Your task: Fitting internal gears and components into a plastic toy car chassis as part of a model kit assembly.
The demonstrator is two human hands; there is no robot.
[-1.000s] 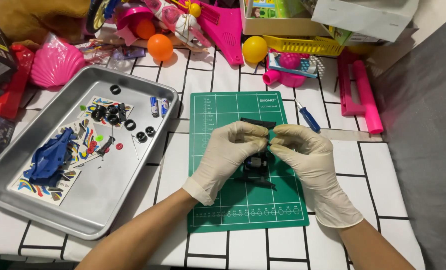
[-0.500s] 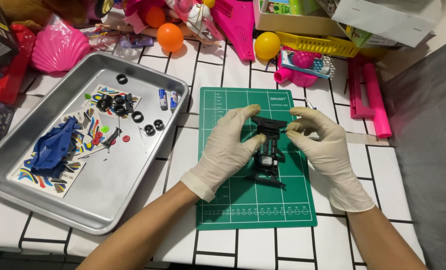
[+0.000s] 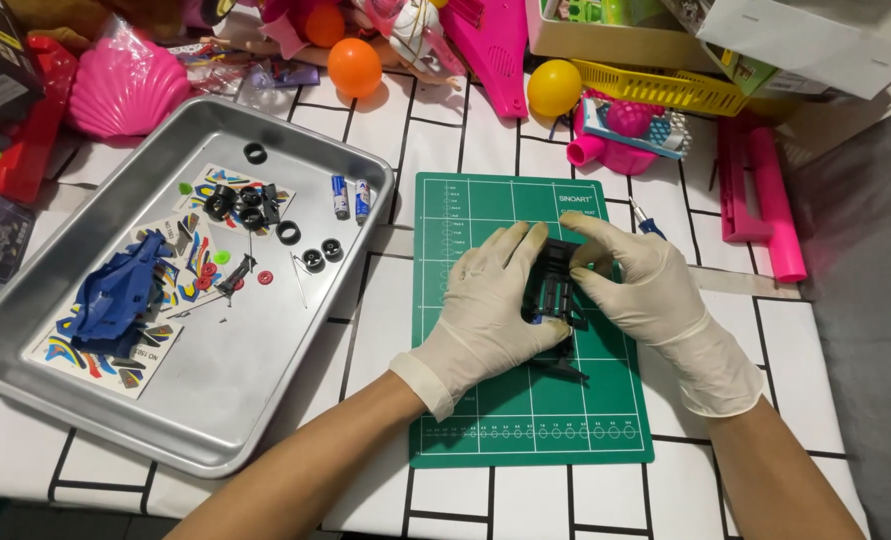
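Worktop [image 3: 265,505]: I see white tiles with dark lines.
Steel tray [image 3: 215,420]: left of my hands; blue car body shell [image 3: 115,295], sticker sheets, black tyres [image 3: 250,205], two batteries [image 3: 350,197].
Cutting mat [image 3: 485,420]: green, under both hands.
Left hand [image 3: 490,315]: gloved, fingers clasp the black toy-car chassis [image 3: 555,290].
Right hand [image 3: 640,290]: gloved, fingers pinch the chassis's far side, above the mat's centre.

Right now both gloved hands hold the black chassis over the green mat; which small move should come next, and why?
Probably lower the black chassis flat onto the green mat: the left hand and right hand both pinch it, leaving none free for parts in the metal tray.
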